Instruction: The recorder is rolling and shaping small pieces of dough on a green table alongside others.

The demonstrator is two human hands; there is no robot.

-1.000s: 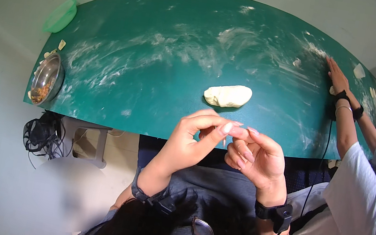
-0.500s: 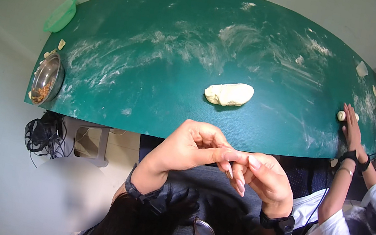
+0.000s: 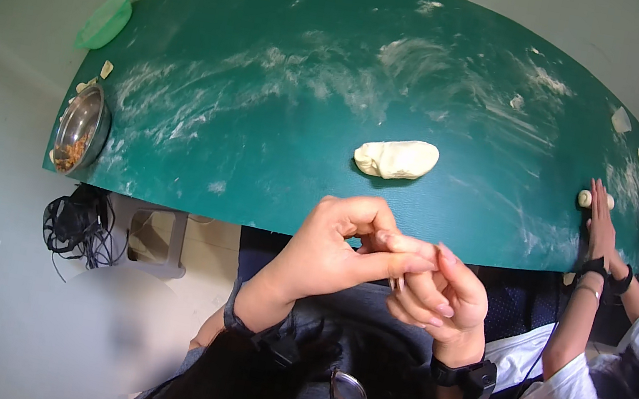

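Just off the near edge of the table, my two hands meet. My left hand [image 3: 342,241] is closed, its thumb and fingers pinching the fingertips of my right hand [image 3: 451,299]. The right hand's fingers are curled, with its thumb pressed against the joined fingertips; anything small between them is hidden. Beyond the hands, a thick pale lump of dough [image 3: 397,160] lies on the green tabletop [image 3: 276,158], lengthwise from left to right. Neither hand touches it.
White flour [image 3: 419,60] streaks the table. At the left edge sit a metal bowl of chopped filling [image 3: 81,130], several dough scraps and a green container [image 3: 104,21]. On the right, a co-worker's hands [image 3: 601,225] press a small dough roll [image 3: 587,199]. Black cables [image 3: 78,225] hang below the left edge.
My hands have shifted slightly away from my body, and the pinching fingers have moved along the right hand's fingertips. The whole view has shifted a little; the dough lump lies as before.
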